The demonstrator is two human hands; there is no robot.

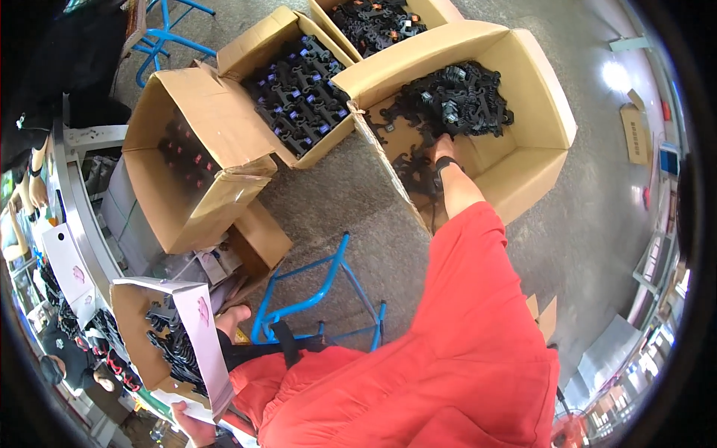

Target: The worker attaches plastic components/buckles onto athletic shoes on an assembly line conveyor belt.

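My right hand [444, 151], with a black band at the wrist, reaches down into a large open cardboard box [538, 112] on the floor. Its fingers are buried in a pile of black plastic parts [455, 101], so its grip is hidden. My left hand [230, 321] holds a small white and pink carton [196, 328] at the lower left. The carton is tilted open and has more black parts [173, 345] in it. Both arms wear red sleeves.
Three more open cardboard boxes of black parts stand on the grey floor: one [202, 149] on its side, one [299, 82] with purple-marked parts, one [373, 22] at the top. A blue metal frame [328, 287] stands below me. Other people work at a bench [75, 216] on the left.
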